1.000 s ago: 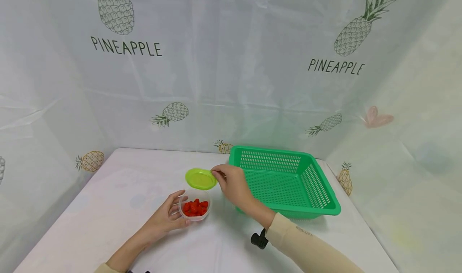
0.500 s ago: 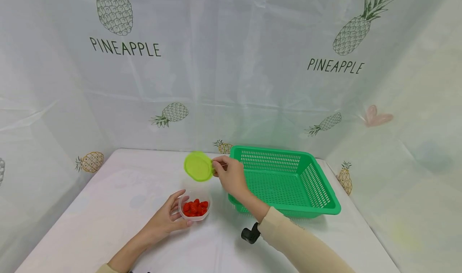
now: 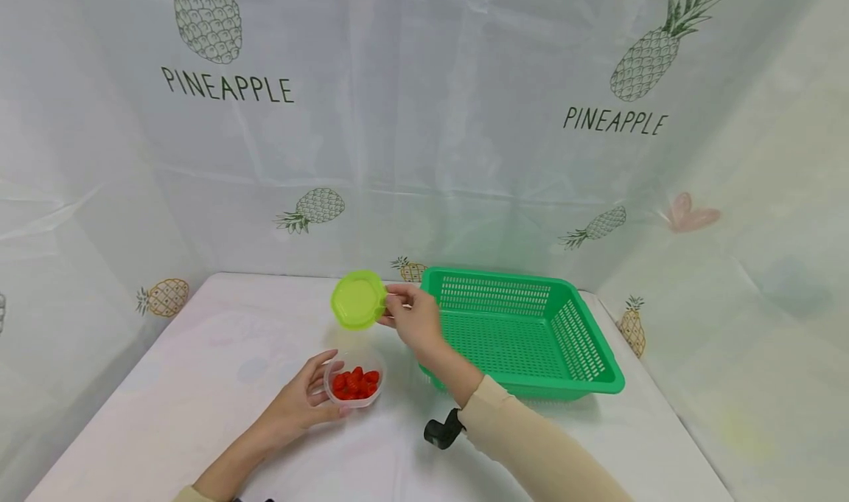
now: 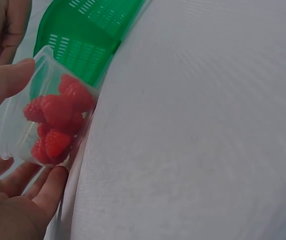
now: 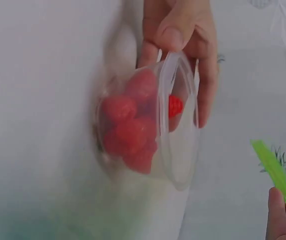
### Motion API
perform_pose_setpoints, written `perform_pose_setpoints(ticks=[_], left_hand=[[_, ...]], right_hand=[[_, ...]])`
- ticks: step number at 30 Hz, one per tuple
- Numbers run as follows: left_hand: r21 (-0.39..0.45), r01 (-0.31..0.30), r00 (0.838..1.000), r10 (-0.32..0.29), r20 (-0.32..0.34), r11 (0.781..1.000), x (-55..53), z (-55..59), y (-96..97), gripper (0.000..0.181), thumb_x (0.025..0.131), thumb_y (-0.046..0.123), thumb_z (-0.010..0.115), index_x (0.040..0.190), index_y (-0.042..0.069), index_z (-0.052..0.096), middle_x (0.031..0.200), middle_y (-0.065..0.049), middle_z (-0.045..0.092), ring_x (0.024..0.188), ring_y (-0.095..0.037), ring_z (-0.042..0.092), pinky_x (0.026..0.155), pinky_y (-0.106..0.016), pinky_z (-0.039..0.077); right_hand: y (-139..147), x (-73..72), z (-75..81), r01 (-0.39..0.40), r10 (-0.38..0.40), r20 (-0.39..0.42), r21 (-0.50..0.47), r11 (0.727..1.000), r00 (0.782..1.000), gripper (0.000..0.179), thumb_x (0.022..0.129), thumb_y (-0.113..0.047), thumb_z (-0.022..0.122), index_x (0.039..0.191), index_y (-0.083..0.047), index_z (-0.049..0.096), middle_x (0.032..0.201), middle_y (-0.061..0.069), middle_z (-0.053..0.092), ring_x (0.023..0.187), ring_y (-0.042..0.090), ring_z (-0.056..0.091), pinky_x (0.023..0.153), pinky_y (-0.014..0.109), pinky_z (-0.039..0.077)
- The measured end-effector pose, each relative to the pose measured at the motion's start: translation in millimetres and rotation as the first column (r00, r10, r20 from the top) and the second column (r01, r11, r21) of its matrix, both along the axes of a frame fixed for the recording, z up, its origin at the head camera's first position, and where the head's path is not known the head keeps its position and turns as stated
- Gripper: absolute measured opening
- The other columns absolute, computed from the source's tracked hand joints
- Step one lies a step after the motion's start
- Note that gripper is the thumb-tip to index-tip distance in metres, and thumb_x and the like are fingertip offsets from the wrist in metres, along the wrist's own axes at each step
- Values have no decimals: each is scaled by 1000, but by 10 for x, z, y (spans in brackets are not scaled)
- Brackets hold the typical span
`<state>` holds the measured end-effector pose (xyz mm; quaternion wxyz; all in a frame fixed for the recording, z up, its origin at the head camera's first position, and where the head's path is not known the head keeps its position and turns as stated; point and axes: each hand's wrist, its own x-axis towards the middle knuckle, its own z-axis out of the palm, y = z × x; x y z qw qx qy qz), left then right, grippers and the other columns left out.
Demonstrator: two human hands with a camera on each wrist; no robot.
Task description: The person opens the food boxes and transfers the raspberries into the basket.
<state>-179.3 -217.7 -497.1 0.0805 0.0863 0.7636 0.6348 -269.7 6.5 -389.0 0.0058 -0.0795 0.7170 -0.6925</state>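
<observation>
Lime-green plastic sits at the fingertips of the right hand (image 3: 414, 318), which pinches the round lid (image 3: 358, 300) by its edge between thumb and fingers. The lid is to the left of that hand, raised clear of the table (image 3: 265, 318), tilted so that its broad face shows in the head view. Nearer the person, below and to the left of the right hand, the left hand (image 3: 301, 402) holds a clear tub (image 3: 361, 357), its fingers curved round the far-left side and its thumb along the near side. The tub stands upright on the table, just to the right of the left palm, open at the top and apart from the lid. Inside it, between the left hand's thumb and fingers in the head view, red raspberries (image 3: 354, 382) lie heaped on the bottom. Just right of the right hand is a green basket (image 3: 564, 393) with slotted sides; the right wrist passes in front of its left edge. Behind the right hand's wrist, a black device (image 3: 443, 430) juts out beside the beige sleeve (image 3: 530, 443). Beyond both hands hangs a pale sheet (image 3: 424, 119) printed with pineapples
</observation>
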Motion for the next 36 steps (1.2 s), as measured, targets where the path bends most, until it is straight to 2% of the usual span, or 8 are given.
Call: perform_pose_setpoints(ticks=[8, 14, 19, 26, 31, 36], left_hand=[[-34, -8, 1000, 8, 14, 999, 17, 8, -34, 101, 87, 22, 91, 166, 21, 28, 165, -15, 42, 147, -38, 49, 110, -29, 52], [-26, -15, 1000, 16, 23, 1000, 22, -10, -54, 102, 86, 21, 92, 166, 22, 29, 165, -15, 43, 146, -39, 50, 110, -31, 52], [-23, -19, 999, 20, 31, 1000, 23, -9, -67, 101, 86, 21, 92, 166, 23, 30, 164, -15, 44, 146, -38, 50, 111, -33, 52], [-36, -16, 999, 17, 28, 999, 40, 16, -84, 100, 86, 22, 91, 165, 21, 30, 164, -14, 44, 146, -37, 50, 113, -34, 51], [-30, -25, 999, 26, 41, 999, 51, 35, -93, 99, 86, 22, 91, 164, 22, 32, 164, -14, 44, 145, -37, 52, 112, -34, 52], [-26, 0, 1000, 0, 16, 1000, 52, 36, -105, 98, 87, 21, 90, 165, 18, 30, 165, -17, 42, 145, -39, 52, 111, -35, 52]], right_hand=[[-166, -18, -62, 10, 4, 98, -148, 989, 995, 36, 107, -4, 62, 143, -3, 62, 113, 15, 61, 101, 24, 77, 87, 33, 64], [-273, -22, -145, 27, 1, 146, -190, 981, 989, 45, 107, -3, 62, 151, -5, 55, 115, 15, 58, 108, 27, 76, 89, 34, 63], [-318, -19, -222, 37, 0, 180, -205, 978, 984, 47, 107, -1, 59, 154, -5, 51, 116, 15, 56, 110, 28, 75, 91, 35, 63], [-352, -41, -392, 84, -54, 177, -169, 982, 983, 52, 106, 4, 57, 157, -4, 47, 114, 14, 51, 101, 25, 72, 88, 33, 64], [-377, -38, -506, 89, -59, 184, -162, 983, 981, 55, 104, 6, 58, 157, -5, 47, 113, 13, 49, 99, 25, 70, 88, 33, 64], [-370, -35, -604, 106, -74, 212, -141, 984, 974, 55, 104, 6, 58, 157, -6, 46, 118, 15, 49, 103, 27, 68, 91, 35, 63]])
